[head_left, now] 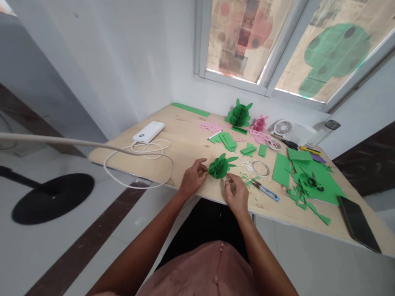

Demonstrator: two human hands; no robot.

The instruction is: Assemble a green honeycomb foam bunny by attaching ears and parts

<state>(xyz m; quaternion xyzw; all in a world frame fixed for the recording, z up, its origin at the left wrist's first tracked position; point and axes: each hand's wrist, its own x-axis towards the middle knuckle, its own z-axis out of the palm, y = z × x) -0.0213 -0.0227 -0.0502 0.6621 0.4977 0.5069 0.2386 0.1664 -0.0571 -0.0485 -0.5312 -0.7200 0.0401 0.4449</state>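
Note:
A small green folded-paper figure with long ear-like strips sits near the table's front edge, between my two hands. My left hand is at its left side, fingers bent and apart, the tips right by the paper; whether they touch it I cannot tell. On the other side my right hand has its index finger and thumb apart, close to the figure's lower right. Blue-handled thread snips lie just right of that hand, among green paper scraps. Behind them is a roll of clear tape.
A larger green paper figure and a pink one stand by the wall. Green sheets, scraps and a black phone lie at right. A white power bank with a looped cable is at left.

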